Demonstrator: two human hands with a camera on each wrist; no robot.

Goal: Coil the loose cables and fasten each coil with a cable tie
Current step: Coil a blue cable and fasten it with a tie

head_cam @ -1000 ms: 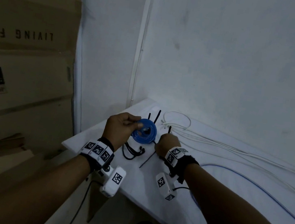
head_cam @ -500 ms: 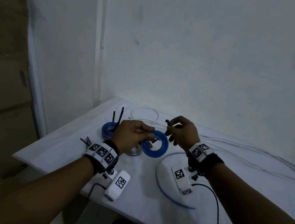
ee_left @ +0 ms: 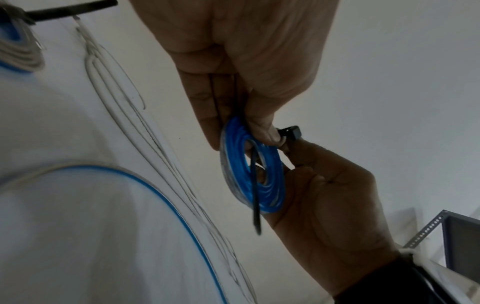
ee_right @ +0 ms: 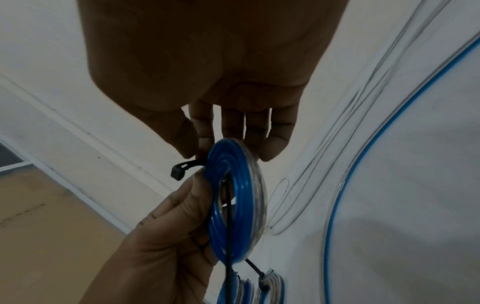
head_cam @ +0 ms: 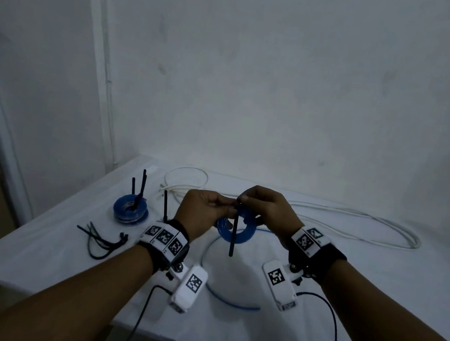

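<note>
While the left hand pinches the blue cable coil above the worktop's middle, the right hand pinches a black cable tie threaded through it — tail hanging down. Finished coils and spare ties sit near the left edge — loose white cable along the far edge.

Your white worktop stands in a wall corner. At its left lie stacked blue coils with black tie tails pointing up, and near the front-left edge a bundle of loose black cable ties. A white cable runs along the back; a blue cable curves across the centre.
</note>
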